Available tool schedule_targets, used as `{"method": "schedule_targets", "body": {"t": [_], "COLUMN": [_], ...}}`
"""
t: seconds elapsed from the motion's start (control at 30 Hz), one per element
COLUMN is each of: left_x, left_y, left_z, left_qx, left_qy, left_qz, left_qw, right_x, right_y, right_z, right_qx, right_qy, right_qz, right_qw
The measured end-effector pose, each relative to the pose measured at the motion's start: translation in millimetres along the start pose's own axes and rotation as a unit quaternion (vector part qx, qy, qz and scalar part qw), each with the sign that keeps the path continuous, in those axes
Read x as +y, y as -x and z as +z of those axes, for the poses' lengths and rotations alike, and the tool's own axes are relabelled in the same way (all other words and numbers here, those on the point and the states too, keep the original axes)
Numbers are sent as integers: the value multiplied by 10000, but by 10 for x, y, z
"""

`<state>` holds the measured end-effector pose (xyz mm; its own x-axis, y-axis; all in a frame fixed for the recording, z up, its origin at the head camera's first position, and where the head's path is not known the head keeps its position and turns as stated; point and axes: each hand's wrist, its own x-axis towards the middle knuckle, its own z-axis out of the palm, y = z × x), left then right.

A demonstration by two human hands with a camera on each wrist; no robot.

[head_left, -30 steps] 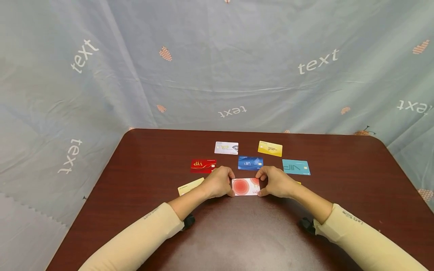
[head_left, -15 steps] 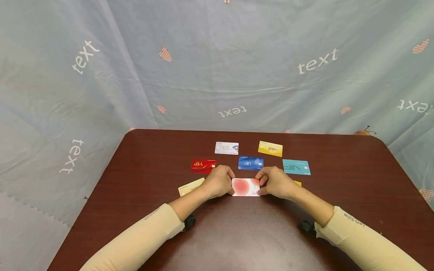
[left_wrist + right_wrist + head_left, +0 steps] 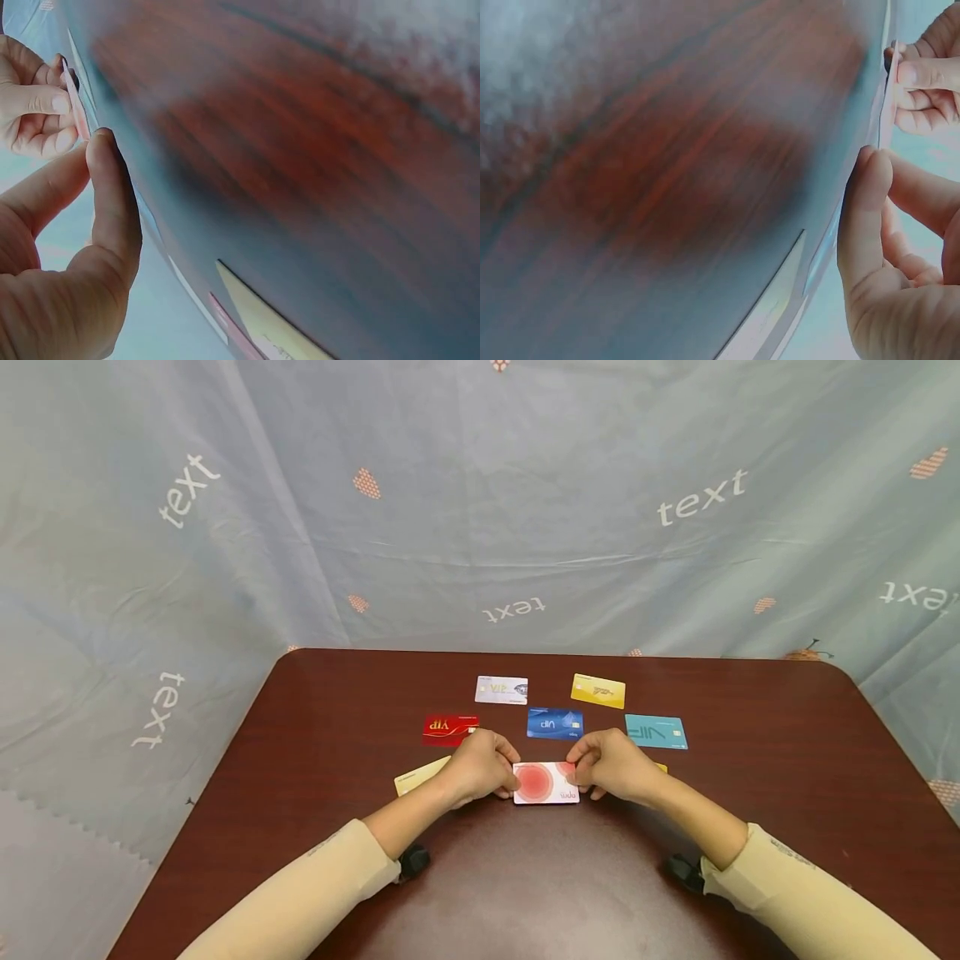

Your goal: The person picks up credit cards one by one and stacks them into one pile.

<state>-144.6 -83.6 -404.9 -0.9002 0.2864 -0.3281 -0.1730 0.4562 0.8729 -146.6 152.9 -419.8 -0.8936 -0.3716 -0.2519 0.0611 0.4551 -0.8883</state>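
Creased grey-blue fabric (image 3: 465,518) printed with white lettering and hearts hangs behind a dark red, wood-grained tabletop (image 3: 540,885) with rounded corners and a glossy sheen. Cream sleeves (image 3: 300,893) lead to the left hand (image 3: 480,766) and the right hand (image 3: 617,765), each grip pinching 1 end of a thin red-and-white card (image 3: 546,783) between them; beyond and beside it lie 7 other flat, smooth, rectangular cards (image 3: 555,723).

A dark red-brown table (image 3: 337,693) is backed by creased grey-blue cloth (image 3: 480,518) printed with white lettering (image 3: 189,491) and orange hearts (image 3: 367,483).
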Motion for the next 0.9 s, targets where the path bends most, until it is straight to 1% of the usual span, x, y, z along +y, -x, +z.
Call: {"method": "schedule_targets", "body": {"t": [0.1,0.27,0.6,0.77,0.9], "left_x": [13,26,12,-2,-15], "left_y": [38,112,244,309,351], "left_z": [-1,9,46,75,92], "left_qx": [-48,-130,-267,-389,-508], "left_qy": [85,182,184,204,262], "left_qz": [2,7,28,10,54], "left_qw": [10000,9997,9995,9990,9984], "right_x": [-11,-30,-2,16,37], "right_y": [43,120,261,332,384], "right_z": [-1,0,44,79,108], "right_qx": [-80,-185,-356,-372,-367], "right_qy": [-293,-573,-687,-684,-733], "right_qz": [19,114,140,141,179], "right_qw": [9995,9981,9969,9969,9965]}}
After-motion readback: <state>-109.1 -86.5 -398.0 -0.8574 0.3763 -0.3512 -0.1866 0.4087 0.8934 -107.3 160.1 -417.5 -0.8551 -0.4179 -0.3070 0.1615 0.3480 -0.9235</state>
